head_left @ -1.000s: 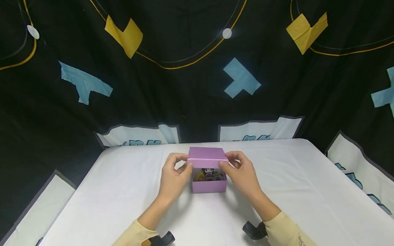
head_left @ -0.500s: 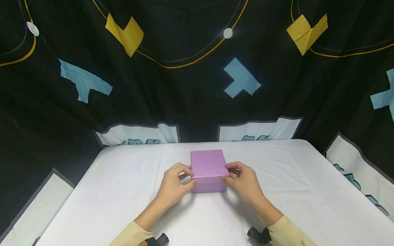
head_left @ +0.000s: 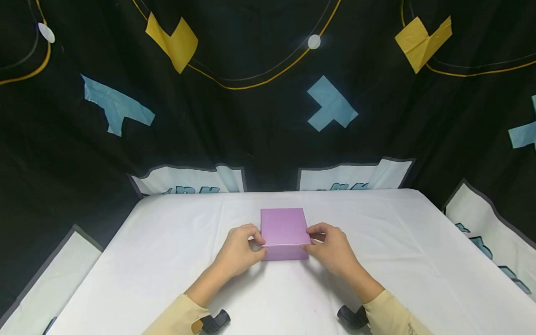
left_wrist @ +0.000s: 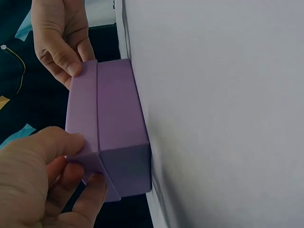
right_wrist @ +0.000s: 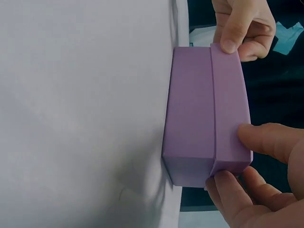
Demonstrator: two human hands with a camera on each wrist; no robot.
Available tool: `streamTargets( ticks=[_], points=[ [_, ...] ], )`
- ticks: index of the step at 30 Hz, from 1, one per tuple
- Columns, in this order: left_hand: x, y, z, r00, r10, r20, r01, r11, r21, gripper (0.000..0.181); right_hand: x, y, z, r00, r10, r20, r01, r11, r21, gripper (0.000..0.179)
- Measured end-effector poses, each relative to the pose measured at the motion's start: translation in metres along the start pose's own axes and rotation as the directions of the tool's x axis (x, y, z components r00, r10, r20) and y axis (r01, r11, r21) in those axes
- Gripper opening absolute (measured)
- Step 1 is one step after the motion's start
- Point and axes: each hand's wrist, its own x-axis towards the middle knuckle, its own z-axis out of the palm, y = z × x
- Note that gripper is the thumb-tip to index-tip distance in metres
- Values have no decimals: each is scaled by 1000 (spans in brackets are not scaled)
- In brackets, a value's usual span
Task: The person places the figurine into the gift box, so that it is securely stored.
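Note:
A purple cardboard box stands on the white-covered table, its lid (head_left: 284, 226) lying level over the base (left_wrist: 121, 104). My left hand (head_left: 240, 251) pinches the lid's near left corner, thumb on the front face and fingers along the side. At the near right corner my right hand (head_left: 332, 246) holds the lid the same way. Both wrist views show the lid's lower edge overlapping the upper part of the base (right_wrist: 190, 104). Whatever lies inside is hidden beneath the lid.
White cloth covers the table (head_left: 176, 232). Behind it hangs a black curtain (head_left: 234, 125) with yellow and blue patches. A dark wrist device (head_left: 215, 322) sits by the left sleeve, another (head_left: 352, 318) by the right.
The lid, tilted up a second ago with small figures showing in the box, has come down level over the base. Both hands moved down with it, and the figures are covered.

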Motion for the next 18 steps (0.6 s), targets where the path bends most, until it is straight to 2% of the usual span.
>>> streamTargets(
  ticks=[5,9,14,16,17,18],
  points=[
    [0,0,-1,1000,-19,11,19,1000,-6,23,1,1,-2,1000,16,21,-16,1000,14,33],
    [0,1,-5,999,-40,22,40,999,0,22,0,-2,0,998,-43,36,44,999,-25,31],
    [1,7,-17,995,-19,96,4,987,158,10,-5,-6,-2,986,-139,89,148,983,-106,37],
    [0,11,-24,993,23,115,-51,967,249,8,-9,-7,-6,970,-202,133,227,951,-210,44],
    [-1,14,-27,992,51,116,-83,953,293,13,-11,-8,-9,957,-244,158,281,917,-282,49],
    [-3,16,-31,990,82,114,-116,937,329,21,-12,-8,-12,938,-292,186,341,867,-363,53]
  ],
)
